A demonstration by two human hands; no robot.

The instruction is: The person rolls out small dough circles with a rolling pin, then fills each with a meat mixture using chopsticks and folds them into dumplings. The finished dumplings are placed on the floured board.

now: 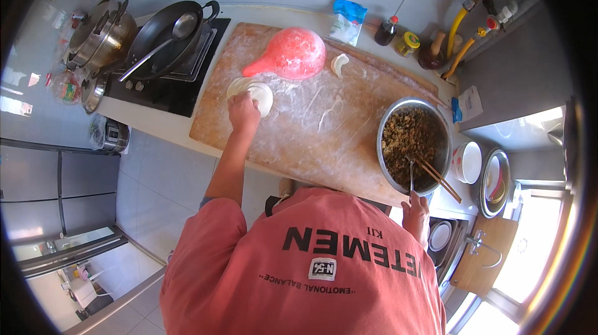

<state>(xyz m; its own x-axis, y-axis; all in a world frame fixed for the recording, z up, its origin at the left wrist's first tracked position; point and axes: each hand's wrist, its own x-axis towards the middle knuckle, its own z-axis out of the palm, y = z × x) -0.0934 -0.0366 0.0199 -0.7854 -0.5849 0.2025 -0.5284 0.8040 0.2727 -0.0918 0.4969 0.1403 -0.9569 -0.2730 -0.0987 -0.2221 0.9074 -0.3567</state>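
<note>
My left hand (245, 109) is at the left of the floured wooden board (299, 148), its fingers on a pile of round dough wrappers (262, 96); whether it pinches one cannot be told. My right hand (415, 216) grips the handle of a metal spoon (411, 177), whose head is in the minced filling (402, 141) of a steel bowl (380, 148). A pair of wooden chopsticks (439, 178) leans in the same bowl. Beyond the wrappers lies a floury red plastic ladle or scoop (296, 53), bowl side up. One folded dumpling (339, 65) sits near the board's far edge.
At the left, a black wok (154, 64) with a metal ladle (183, 26) stands on the hob, beside a steel pot (105, 38). A flour bag (347, 22), a dark sauce bottle (387, 31) and a jar (408, 44) line the wall. White bowls (467, 162) stand right.
</note>
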